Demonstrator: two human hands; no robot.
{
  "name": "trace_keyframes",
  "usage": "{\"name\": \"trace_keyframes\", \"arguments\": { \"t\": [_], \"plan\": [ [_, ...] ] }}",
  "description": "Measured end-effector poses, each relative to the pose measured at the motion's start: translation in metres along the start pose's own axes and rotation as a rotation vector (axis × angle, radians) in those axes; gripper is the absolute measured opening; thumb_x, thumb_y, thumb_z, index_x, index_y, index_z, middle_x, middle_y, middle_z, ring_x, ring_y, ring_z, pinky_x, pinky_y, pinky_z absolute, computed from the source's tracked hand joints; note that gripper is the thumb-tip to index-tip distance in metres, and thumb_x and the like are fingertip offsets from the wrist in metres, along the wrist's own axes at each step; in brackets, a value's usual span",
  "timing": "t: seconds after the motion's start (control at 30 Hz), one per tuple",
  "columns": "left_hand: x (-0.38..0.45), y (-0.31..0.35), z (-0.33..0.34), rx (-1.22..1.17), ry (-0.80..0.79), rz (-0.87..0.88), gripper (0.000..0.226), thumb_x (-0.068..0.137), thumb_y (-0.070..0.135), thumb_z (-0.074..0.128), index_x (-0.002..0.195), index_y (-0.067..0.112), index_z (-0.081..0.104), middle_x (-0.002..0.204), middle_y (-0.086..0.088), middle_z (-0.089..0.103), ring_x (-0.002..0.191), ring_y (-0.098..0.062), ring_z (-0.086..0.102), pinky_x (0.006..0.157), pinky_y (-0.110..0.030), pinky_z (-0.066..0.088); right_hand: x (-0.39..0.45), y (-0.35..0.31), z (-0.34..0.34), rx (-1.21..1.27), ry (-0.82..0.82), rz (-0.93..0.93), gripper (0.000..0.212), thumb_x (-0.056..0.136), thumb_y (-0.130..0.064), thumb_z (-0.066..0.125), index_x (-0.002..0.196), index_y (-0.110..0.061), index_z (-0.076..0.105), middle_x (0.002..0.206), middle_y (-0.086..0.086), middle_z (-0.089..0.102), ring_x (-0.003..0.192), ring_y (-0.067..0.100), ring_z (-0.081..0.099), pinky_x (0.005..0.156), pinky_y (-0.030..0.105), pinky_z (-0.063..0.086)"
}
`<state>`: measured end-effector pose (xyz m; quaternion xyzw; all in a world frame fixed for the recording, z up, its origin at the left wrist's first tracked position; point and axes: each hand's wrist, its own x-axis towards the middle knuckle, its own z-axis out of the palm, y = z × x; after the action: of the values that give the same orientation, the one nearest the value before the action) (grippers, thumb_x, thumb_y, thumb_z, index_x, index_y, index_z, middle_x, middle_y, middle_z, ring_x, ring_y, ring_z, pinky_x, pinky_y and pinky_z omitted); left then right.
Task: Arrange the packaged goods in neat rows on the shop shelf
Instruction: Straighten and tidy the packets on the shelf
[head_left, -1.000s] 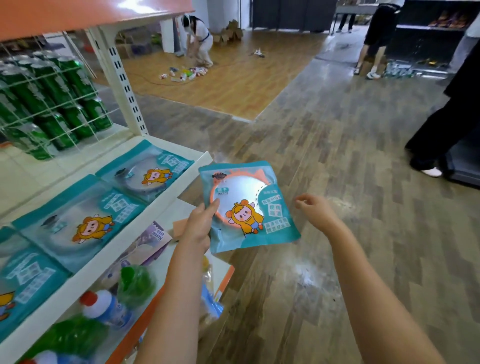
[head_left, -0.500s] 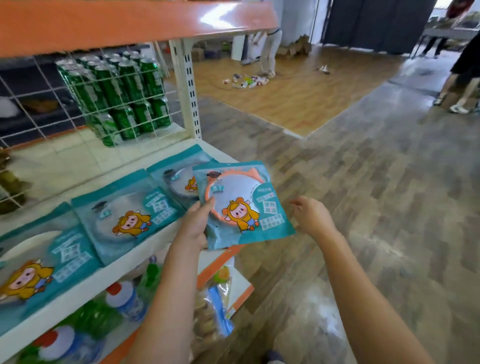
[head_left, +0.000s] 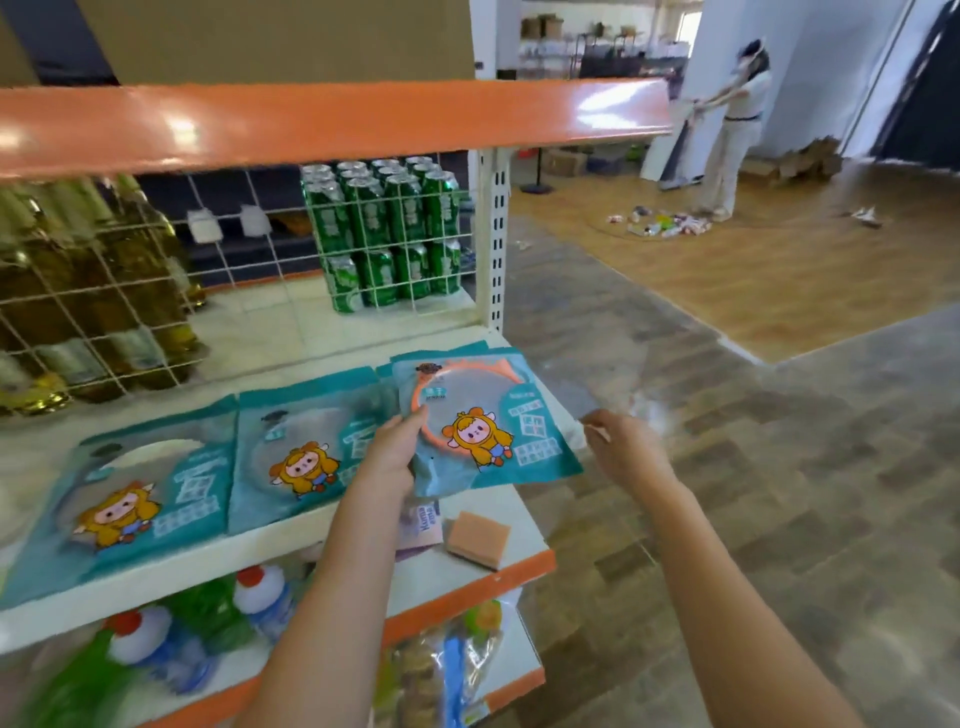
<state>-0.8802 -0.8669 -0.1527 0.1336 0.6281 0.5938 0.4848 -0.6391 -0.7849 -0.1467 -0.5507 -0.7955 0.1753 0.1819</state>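
My left hand (head_left: 393, 452) grips the lower left corner of a teal packet (head_left: 483, 421) with an orange ring and a cartoon figure on it. I hold the packet over the right end of the white shelf (head_left: 291, 540), on top of another teal packet whose edge shows behind it. Two more teal packets (head_left: 304, 452) (head_left: 130, 499) lie flat in a row to its left. Just right of the held packet, my right hand (head_left: 626, 449) hovers with fingers apart, holding nothing.
Behind a wire grid stand green cans (head_left: 384, 234) and yellow oil bottles (head_left: 78, 291). An orange sponge (head_left: 478, 538) and a purple packet (head_left: 423, 525) lie on the lower shelf, with bottles (head_left: 260, 597) beneath. A person (head_left: 735, 119) stands on the wooden floor beyond.
My left hand has carried the teal packet left and in over the shelf's right end. My head has turned toward the shelf. My right hand has stayed beside the packet.
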Motion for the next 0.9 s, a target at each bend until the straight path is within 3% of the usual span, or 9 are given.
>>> {"name": "trace_keyframes", "arguments": {
  "t": [0.1, 0.23, 0.37, 0.43, 0.53, 0.6, 0.7, 0.77, 0.9],
  "plan": [
    [0.017, 0.012, -0.001, -0.017, 0.092, 0.009, 0.019, 0.093, 0.027, 0.059, 0.096, 0.009, 0.061, 0.09, -0.011, 0.066, 0.085, -0.027, 0.064, 0.086, -0.047, 0.053, 0.016, -0.004, 0.003, 0.006, -0.03, -0.041, 0.03, 0.097, -0.02, 0.045, 0.123, -0.016, 0.06, 0.121, 0.008, 0.064, 0.107, 0.026, 0.059, 0.086, 0.031, 0.045],
    [0.04, 0.025, -0.005, 0.051, 0.159, 0.018, 0.019, 0.093, 0.028, 0.059, 0.097, 0.009, 0.061, 0.096, -0.012, 0.067, 0.097, -0.031, 0.064, 0.093, -0.051, 0.051, 0.031, -0.006, 0.007, 0.067, -0.041, -0.093, 0.028, 0.097, -0.018, 0.047, 0.121, -0.014, 0.061, 0.121, 0.008, 0.064, 0.107, 0.025, 0.059, 0.088, 0.032, 0.046],
    [0.042, 0.026, 0.002, 0.122, 0.216, 0.033, 0.023, 0.097, 0.026, 0.054, 0.105, 0.005, 0.058, 0.079, -0.007, 0.061, 0.071, -0.024, 0.059, 0.07, -0.036, 0.053, 0.042, -0.007, 0.012, 0.073, -0.063, -0.12, 0.028, 0.096, -0.016, 0.049, 0.12, -0.013, 0.062, 0.122, 0.008, 0.064, 0.108, 0.025, 0.06, 0.086, 0.029, 0.044],
    [0.043, 0.021, 0.006, 0.198, 0.258, 0.035, 0.026, 0.098, 0.026, 0.05, 0.11, 0.003, 0.056, 0.078, -0.006, 0.058, 0.069, -0.021, 0.055, 0.069, -0.036, 0.052, 0.046, -0.009, 0.014, 0.077, -0.082, -0.128, 0.028, 0.096, -0.016, 0.048, 0.12, -0.014, 0.062, 0.123, 0.007, 0.064, 0.109, 0.025, 0.06, 0.087, 0.029, 0.045],
    [0.043, 0.015, 0.009, 0.435, 0.346, 0.141, 0.025, 0.1, 0.024, 0.044, 0.112, 0.004, 0.05, 0.082, -0.005, 0.053, 0.065, -0.015, 0.05, 0.054, -0.027, 0.04, 0.049, -0.012, 0.017, 0.049, -0.127, -0.143, 0.029, 0.097, -0.02, 0.046, 0.122, -0.016, 0.06, 0.124, 0.005, 0.062, 0.108, 0.023, 0.059, 0.086, 0.029, 0.046],
    [0.043, 0.014, 0.009, 0.645, 0.399, 0.242, 0.026, 0.1, 0.023, 0.044, 0.115, 0.002, 0.049, 0.092, -0.008, 0.056, 0.073, -0.019, 0.056, 0.058, -0.028, 0.042, 0.051, -0.016, 0.02, 0.033, -0.147, -0.159, 0.029, 0.098, -0.022, 0.045, 0.122, -0.016, 0.06, 0.123, 0.006, 0.062, 0.106, 0.023, 0.059, 0.085, 0.029, 0.046],
    [0.042, 0.013, 0.007, 0.917, 0.45, 0.309, 0.034, 0.098, 0.031, 0.046, 0.115, 0.002, 0.051, 0.111, -0.015, 0.056, 0.096, -0.029, 0.059, 0.08, -0.038, 0.052, 0.054, -0.021, 0.025, 0.007, -0.172, -0.177, 0.03, 0.099, -0.021, 0.041, 0.121, -0.015, 0.061, 0.12, 0.008, 0.063, 0.105, 0.024, 0.059, 0.08, 0.028, 0.045],
    [0.044, 0.009, 0.004, 1.091, 0.478, 0.328, 0.039, 0.097, 0.037, 0.045, 0.117, 0.004, 0.053, 0.116, -0.015, 0.053, 0.102, -0.028, 0.055, 0.089, -0.04, 0.05, 0.056, -0.026, 0.027, -0.037, -0.187, -0.184, 0.03, 0.101, -0.022, 0.038, 0.121, -0.015, 0.059, 0.117, 0.007, 0.064, 0.102, 0.022, 0.059, 0.073, 0.024, 0.042],
    [0.044, 0.003, 0.0, 1.279, 0.52, 0.349, 0.042, 0.099, 0.042, 0.036, 0.113, 0.006, 0.055, 0.116, -0.012, 0.054, 0.104, -0.024, 0.051, 0.091, -0.037, 0.046, 0.058, -0.031, 0.031, -0.056, -0.185, -0.202, 0.027, 0.101, -0.024, 0.039, 0.119, -0.014, 0.057, 0.114, 0.008, 0.064, 0.092, 0.02, 0.059, 0.069, 0.022, 0.041]
  ]
}}
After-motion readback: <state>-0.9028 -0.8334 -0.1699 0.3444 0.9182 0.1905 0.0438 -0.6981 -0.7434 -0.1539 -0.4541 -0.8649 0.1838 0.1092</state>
